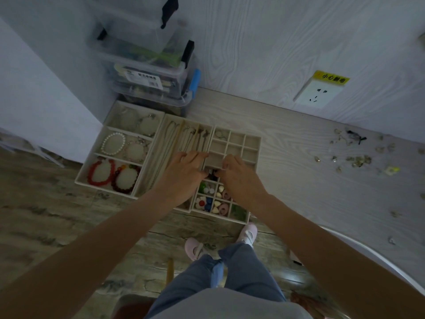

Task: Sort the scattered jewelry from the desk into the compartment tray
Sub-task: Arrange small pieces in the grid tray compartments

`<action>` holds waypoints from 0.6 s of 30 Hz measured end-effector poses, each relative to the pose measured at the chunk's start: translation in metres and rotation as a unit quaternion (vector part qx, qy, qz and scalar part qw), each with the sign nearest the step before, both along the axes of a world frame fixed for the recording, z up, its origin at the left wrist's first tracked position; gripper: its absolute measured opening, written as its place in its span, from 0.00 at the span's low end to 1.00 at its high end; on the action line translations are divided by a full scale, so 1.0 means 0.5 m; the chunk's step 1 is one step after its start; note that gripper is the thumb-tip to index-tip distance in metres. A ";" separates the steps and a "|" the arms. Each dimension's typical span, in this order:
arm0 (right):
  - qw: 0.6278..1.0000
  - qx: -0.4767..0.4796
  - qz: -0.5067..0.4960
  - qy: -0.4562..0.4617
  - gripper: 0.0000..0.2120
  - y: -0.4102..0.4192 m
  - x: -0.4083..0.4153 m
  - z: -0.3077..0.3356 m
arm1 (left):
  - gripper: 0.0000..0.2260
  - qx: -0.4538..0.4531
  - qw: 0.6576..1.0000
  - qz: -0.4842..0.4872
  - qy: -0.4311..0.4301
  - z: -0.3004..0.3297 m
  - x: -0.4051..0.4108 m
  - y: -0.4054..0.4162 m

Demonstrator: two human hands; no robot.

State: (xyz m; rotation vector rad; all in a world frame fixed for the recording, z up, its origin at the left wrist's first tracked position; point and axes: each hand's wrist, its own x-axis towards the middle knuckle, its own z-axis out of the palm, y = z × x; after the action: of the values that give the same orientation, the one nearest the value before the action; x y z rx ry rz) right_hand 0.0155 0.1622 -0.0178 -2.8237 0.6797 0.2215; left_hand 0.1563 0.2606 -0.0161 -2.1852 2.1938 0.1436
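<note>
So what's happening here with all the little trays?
A person is sorting jewelry into beige trays on a desk. Both hands, the left hand and the right hand, meet over the grid tray, working at something small and dark between the fingertips; what it is cannot be told. Bracelets and necklaces already lie in their trays, while many loose pieces remain scattered to the right.

1. One head-worn wide-angle view looks steeply down past both arms.
2. It faces the wall [299, 42], with the trays [232, 143] near and the floor [57, 215] farther below.
</note>
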 end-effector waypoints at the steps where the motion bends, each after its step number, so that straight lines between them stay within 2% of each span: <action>1: 1.000 -0.004 -0.002 -0.003 0.15 -0.001 -0.001 -0.003 | 0.18 -0.002 1.000 0.000 0.001 0.001 0.000 0.000; 5: 1.000 -0.017 0.005 -0.004 0.12 0.006 -0.001 0.002 | 0.18 -0.001 1.000 0.009 -0.001 0.008 -0.006 0.000; 8: 1.000 0.004 -0.002 -0.008 0.14 0.006 0.005 0.003 | 0.19 0.041 0.999 0.021 0.004 0.005 -0.006 -0.002; 10: 0.999 0.036 -0.011 0.000 0.17 -0.003 0.003 0.002 | 0.20 0.033 0.999 0.023 0.017 0.005 -0.003 -0.003; 14: 0.990 0.131 -0.059 -0.015 0.16 -0.026 -0.004 0.020 | 0.22 0.016 0.994 0.040 0.096 0.013 0.007 -0.017; 18: 0.977 0.176 -0.114 -0.023 0.17 -0.065 -0.033 0.044 | 0.22 0.023 0.992 0.050 0.111 0.042 0.003 -0.058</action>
State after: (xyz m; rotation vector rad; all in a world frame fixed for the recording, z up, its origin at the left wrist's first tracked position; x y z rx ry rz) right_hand -0.0011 0.1298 0.0040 -2.3852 0.8536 0.2127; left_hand 0.1579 0.2315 0.0048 -2.3579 2.1590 0.4567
